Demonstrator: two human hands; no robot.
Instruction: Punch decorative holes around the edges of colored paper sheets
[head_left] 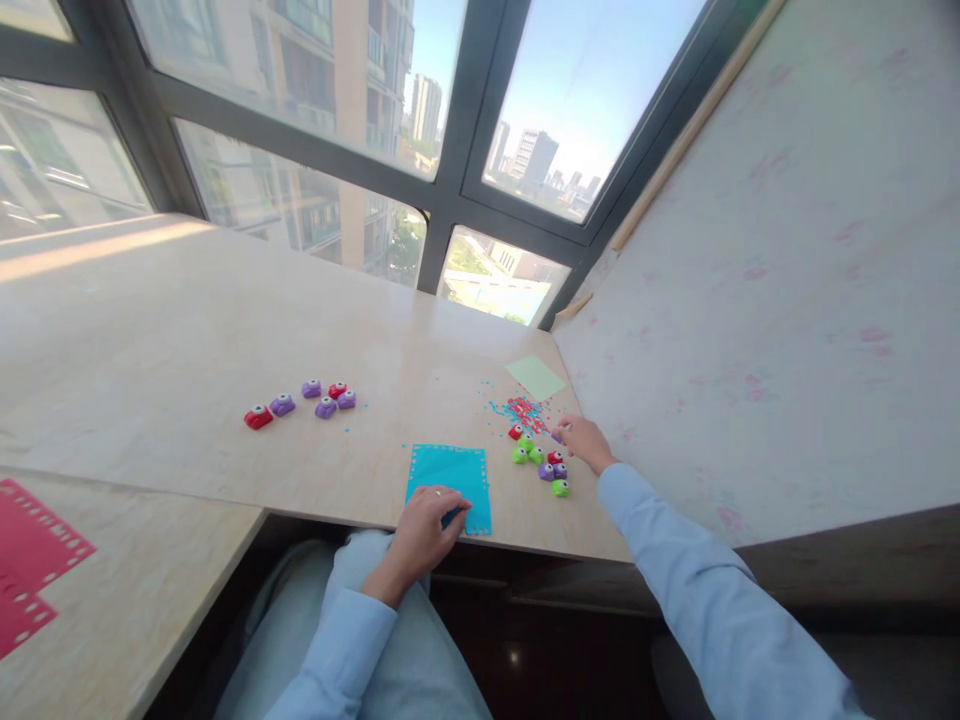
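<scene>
Resting on a blue paper sheet (450,468) low in the middle of the frame, the left hand (430,518) has bent fingers with the thumb close by. I can't tell if it pinches the sheet. The sheet looks almost square, so its long way is hard to tell. Its top edge runs across the frame, and its sides run up and down, leaning a bit. Little holes line its edges.

Right of the middle, the right hand (585,440) has its fingertips close together at a purple craft punch (556,436). Most of that punch is hidden, so I can't tell which way it points or if it is held. Near it are green punches (560,488) and colored paper bits (525,412). Any writing on the punches is too small to read.
</scene>
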